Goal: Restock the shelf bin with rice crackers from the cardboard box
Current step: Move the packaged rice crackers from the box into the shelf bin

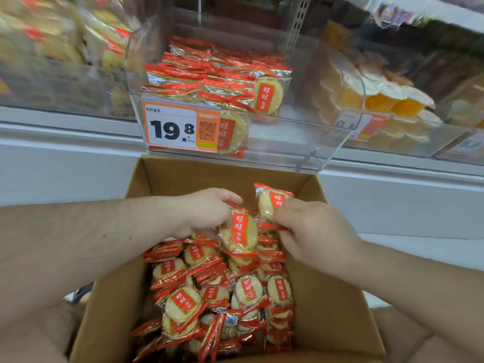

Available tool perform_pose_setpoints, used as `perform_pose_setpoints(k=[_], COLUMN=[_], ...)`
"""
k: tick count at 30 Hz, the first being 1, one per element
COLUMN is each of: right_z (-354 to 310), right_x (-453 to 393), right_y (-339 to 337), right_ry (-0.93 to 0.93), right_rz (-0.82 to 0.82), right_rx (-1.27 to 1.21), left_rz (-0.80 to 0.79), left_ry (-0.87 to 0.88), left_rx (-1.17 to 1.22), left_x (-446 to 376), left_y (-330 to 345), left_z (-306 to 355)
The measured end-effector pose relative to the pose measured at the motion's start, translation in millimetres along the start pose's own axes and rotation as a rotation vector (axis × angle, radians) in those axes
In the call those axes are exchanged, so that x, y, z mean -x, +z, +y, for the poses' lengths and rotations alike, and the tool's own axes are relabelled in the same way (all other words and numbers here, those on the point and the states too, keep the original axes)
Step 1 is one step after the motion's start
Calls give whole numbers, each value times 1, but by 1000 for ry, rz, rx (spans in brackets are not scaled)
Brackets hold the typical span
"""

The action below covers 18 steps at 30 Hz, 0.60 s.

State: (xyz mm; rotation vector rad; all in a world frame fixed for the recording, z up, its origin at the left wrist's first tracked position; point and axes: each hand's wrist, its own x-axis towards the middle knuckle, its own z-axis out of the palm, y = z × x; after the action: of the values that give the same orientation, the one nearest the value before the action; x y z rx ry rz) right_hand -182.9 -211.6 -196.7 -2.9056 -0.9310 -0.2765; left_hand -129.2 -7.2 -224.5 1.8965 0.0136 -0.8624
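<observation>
White shop shelving [65, 158] runs across the background, carrying a row of clear plastic bins. At the middle stands the shelf bin [301, 142], partly filled toward its left side and back with red-and-foil packets [217, 74] stacked in layers; its right front corner is bare. One packet at the stack's right front edge shows a round pale cracker and a red label with 旺旺雪饼. On the bin's front wall, at the left, an orange-bordered price tag [180, 128] reads 旺旺雪饼, 19.8 元, 500g, with a QR code beside the price. Neighbouring bins hold blurred yellow and orange wrapped goods; their tags cannot be read.

Below the bin sits the open cardboard box [337, 310], its far wall just under the bin's front. Rice crackers [222, 297] in single wrappers fill the box's middle in a loose heap, each with the same red 旺旺 label.

Over the far part of the heap, the left hand [207, 210] grasps the top of one packet [238, 231], which hangs label forward. Just beside it, the right hand [311, 231] pinches the lower end of a second packet [271, 201], which stands upright above the fingers near the box's far right corner.
</observation>
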Motion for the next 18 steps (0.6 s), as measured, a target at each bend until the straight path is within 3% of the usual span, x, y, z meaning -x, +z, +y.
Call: perform_pose_setpoints(k=[2, 5, 7, 10, 12, 15, 18], right_z=[-7, -14, -17, -16, -14, -11, -4], right_x=[6, 4, 2, 0, -3, -15, -28], right_y=[-4, 0, 1, -5, -16, -35, -41], right_ry=[-178, -284, -302, -257, -133, 268, 582], right_rz=[97, 116, 107, 112, 200, 383, 206], right_rx=[17, 5, -9, -142, -304, -483, -804], left_rz=[-66, -127, -88, 93, 179, 205, 224], left_ry=[4, 103, 168, 248, 317, 460, 591], left_rx=[223, 455, 476, 284, 188, 27, -82], left_x=[6, 21, 28, 33, 38, 45, 53], left_y=[2, 5, 7, 4, 0, -4, -6], left_z=[5, 18, 24, 28, 32, 42, 53])
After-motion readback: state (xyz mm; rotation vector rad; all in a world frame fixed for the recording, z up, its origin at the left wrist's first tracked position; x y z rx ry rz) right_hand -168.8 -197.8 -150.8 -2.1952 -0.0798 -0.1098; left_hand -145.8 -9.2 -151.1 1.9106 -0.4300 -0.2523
